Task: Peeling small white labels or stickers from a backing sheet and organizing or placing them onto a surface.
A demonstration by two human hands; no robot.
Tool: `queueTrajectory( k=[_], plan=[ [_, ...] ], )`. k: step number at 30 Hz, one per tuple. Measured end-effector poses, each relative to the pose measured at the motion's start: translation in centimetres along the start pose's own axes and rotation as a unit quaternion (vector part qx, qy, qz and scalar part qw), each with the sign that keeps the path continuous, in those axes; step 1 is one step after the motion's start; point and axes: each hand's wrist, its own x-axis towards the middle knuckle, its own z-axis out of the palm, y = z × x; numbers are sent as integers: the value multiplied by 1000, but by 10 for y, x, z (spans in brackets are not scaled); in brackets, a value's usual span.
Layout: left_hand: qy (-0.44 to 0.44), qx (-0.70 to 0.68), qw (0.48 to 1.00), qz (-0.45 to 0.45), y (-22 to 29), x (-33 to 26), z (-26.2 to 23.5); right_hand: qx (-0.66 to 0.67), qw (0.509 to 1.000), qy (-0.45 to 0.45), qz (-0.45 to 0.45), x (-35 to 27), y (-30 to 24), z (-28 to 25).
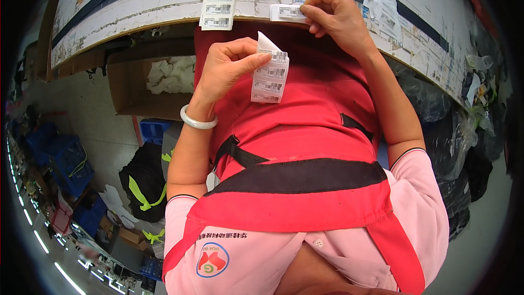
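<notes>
My left hand [229, 68] is closed, thumb over fingers, on a short strip of white barcode labels [268, 83]. The strip hangs down in front of the red apron [322, 104], and its top corner is folded up to a point. At the table's near edge, the thumb and forefinger of my right hand [341, 22] pinch the right end of a small white barcode label [288, 12]. That label lies over a white piece on the table; whether it is stuck there I cannot tell.
A longer strip of barcode labels [220, 0] overhangs the edge of the worn white table [158, 8]. More label sheets [382, 8] lie at the right. Beneath the table, an open cardboard box [125, 84] holds crumpled pale paper. Clear plastic bags [447, 136] are heaped at the right.
</notes>
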Motion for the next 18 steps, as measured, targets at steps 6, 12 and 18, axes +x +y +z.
queueTrajectory(
  k=[6,12,18],
  plan=[
    [1,-4,1000,-4,-3,0,1,-16,1000,3,-2,1,-2,1],
    [1,-8,1000,-4,-7,1,1,-25,1000,-5,-5,4,-3,1],
    [0,-4,1000,-7,-6,1,3,-29,1000,-6,-3,4,-3,1]
  ],
)
